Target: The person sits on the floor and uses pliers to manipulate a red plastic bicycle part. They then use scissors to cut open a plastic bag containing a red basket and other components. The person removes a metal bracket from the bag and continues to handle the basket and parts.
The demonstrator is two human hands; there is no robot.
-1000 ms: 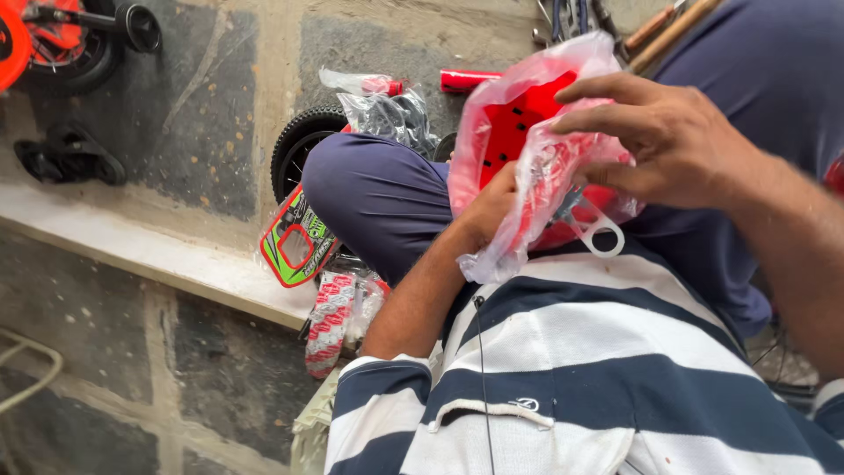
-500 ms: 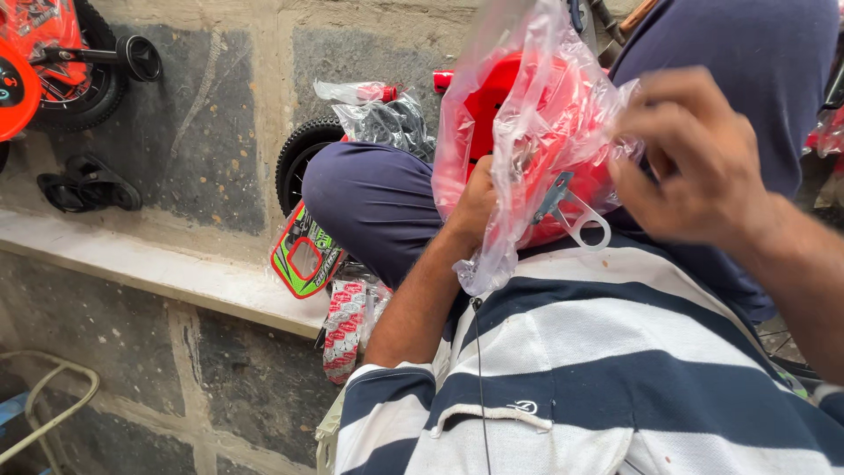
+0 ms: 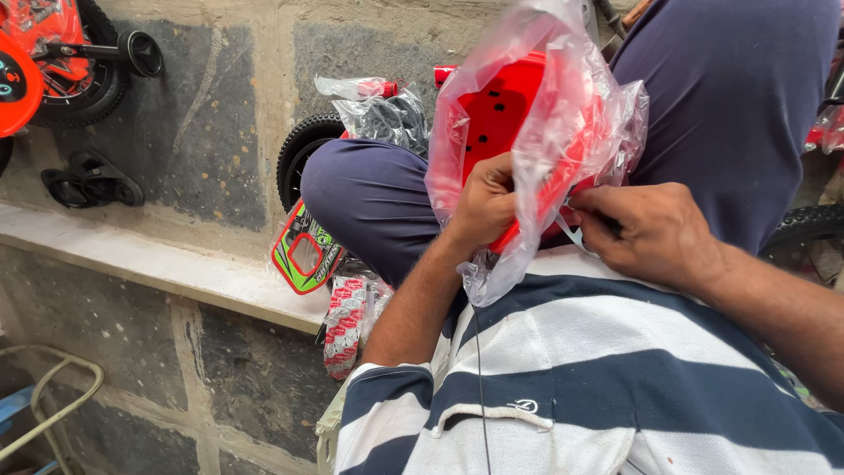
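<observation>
A red plastic part [image 3: 505,114] sits inside a clear plastic bag [image 3: 563,79], held upright in front of my chest. My left hand [image 3: 483,204] grips the bagged part from below on its left side. My right hand [image 3: 646,230] pinches the bag's lower right edge, where a white tie or strip [image 3: 567,230] shows between the fingers. My striped navy and white shirt [image 3: 571,378] fills the lower frame. My knee in dark blue trousers [image 3: 369,198] lies behind the bag.
A black wheel [image 3: 299,149] and more bagged parts [image 3: 378,110] lie behind my knee. A red and green sticker plate [image 3: 303,255] rests on a pale stone ledge [image 3: 132,264]. An orange toy bike [image 3: 53,53] stands top left. A second tyre [image 3: 804,224] is at the right.
The bagged red part has risen and tilted upright. My right hand has come down from the top of the bag to its lower right edge. My left hand keeps its grip.
</observation>
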